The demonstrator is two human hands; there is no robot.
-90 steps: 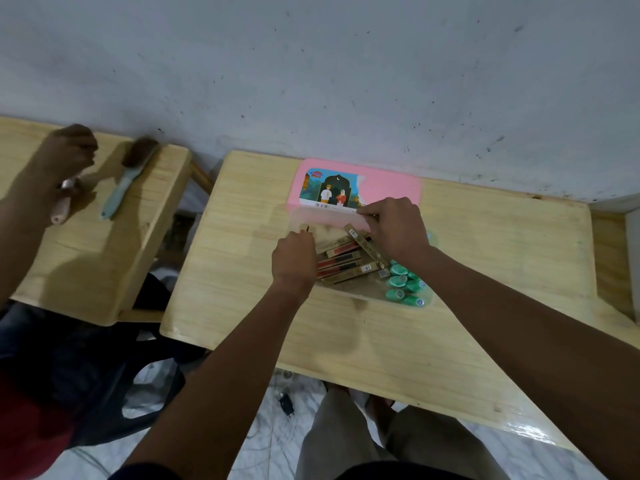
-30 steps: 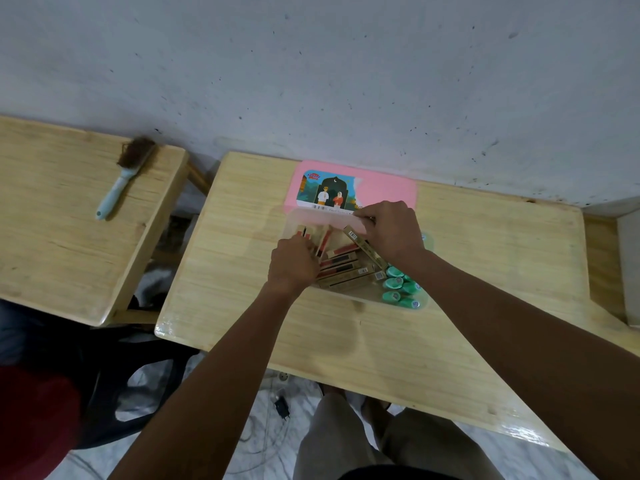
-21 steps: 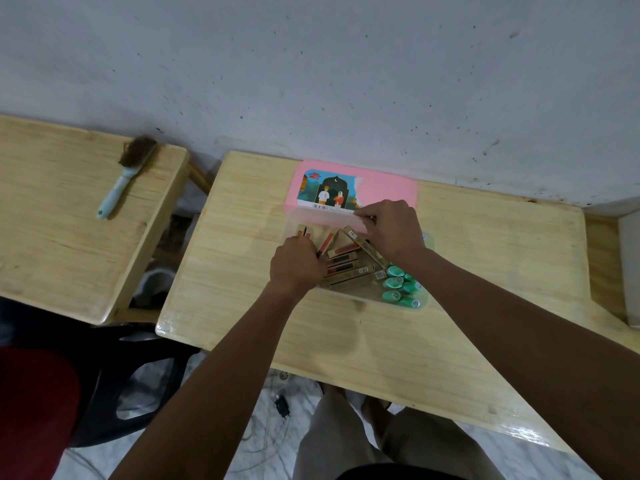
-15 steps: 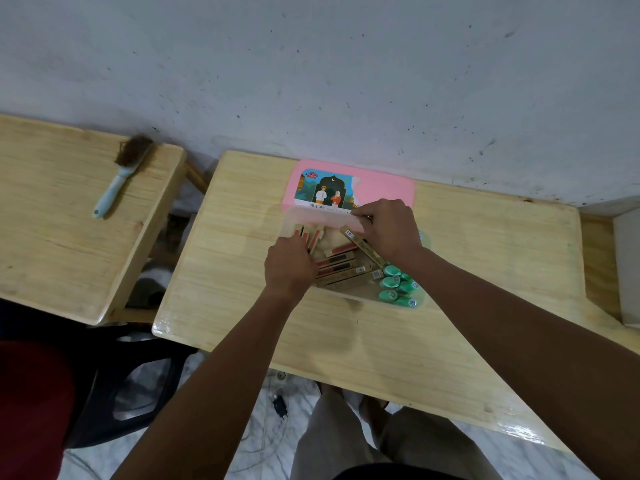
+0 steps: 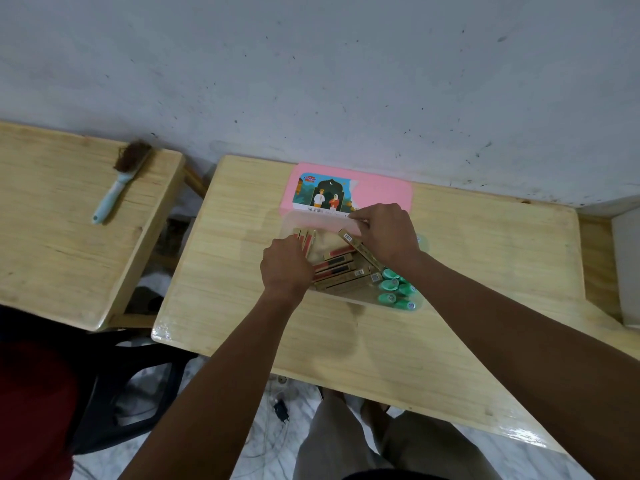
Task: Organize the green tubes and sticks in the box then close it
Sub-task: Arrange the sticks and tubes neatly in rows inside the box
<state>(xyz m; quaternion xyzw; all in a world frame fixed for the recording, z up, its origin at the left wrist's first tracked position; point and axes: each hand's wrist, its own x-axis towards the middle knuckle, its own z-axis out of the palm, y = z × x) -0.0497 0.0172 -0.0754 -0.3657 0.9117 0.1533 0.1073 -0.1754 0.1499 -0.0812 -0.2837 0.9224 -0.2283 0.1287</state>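
A clear plastic box (image 5: 349,299) sits in the middle of the wooden desk (image 5: 346,341). Its pink lid (image 5: 384,190), with a picture label, lies flat behind it. Several brown and red stick packets (image 5: 337,268) lie inside, and several green tubes (image 5: 394,289) are packed at the right end. My left hand (image 5: 285,268) is closed over the upright sticks at the box's left end. My right hand (image 5: 388,235) holds one diagonal stick packet (image 5: 349,239) by the box's far rim.
A second wooden desk (image 5: 69,237) stands to the left with a light blue brush (image 5: 119,180) on it. A black chair (image 5: 131,382) is below the gap. A grey wall (image 5: 311,81) rises right behind the desks. My knees show under the near edge.
My left hand has shifted the sticks at the left end to stand upright against the box's side. Another person's hand on the left desk has gone. My right hand stays put.
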